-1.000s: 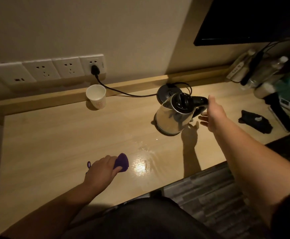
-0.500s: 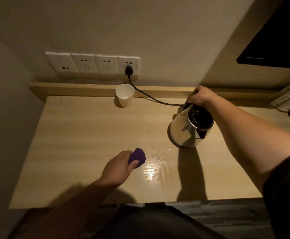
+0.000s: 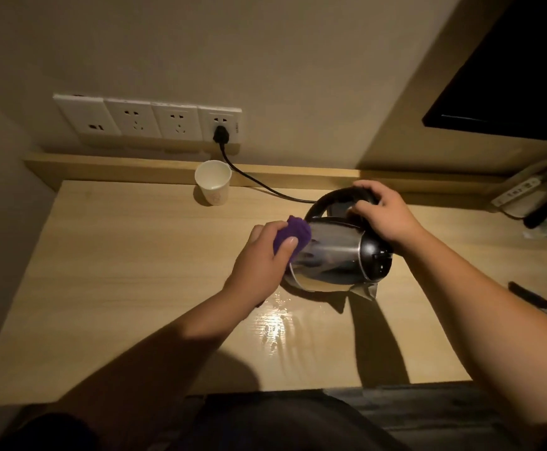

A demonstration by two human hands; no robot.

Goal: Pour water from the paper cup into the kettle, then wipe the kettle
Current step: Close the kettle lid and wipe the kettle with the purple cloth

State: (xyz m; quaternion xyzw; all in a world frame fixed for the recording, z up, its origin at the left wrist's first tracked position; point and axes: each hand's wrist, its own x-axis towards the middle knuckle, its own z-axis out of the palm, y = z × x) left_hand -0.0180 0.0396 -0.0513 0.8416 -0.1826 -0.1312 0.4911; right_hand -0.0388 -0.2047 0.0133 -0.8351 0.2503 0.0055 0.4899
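The steel kettle point(image 3: 334, 255) with a black lid and handle is tilted over on the wooden desk point(image 3: 128, 288), its lid end pointing right. My right hand point(image 3: 382, 213) grips the black handle at the far side. My left hand point(image 3: 262, 258) holds a purple cloth point(image 3: 293, 234) pressed against the kettle's left end. The white paper cup point(image 3: 213, 182) stands upright at the back of the desk, apart from both hands.
A black cord point(image 3: 259, 182) runs from the wall sockets point(image 3: 148, 120) to the kettle's base point(image 3: 330, 203) behind the kettle. A wet patch point(image 3: 275, 323) shines on the desk in front. Bottles and clutter point(image 3: 539, 203) lie at the far right.
My right hand took the kettle's handle and tipped the kettle over. My left hand lifted the purple cloth from the desk to the kettle's side.
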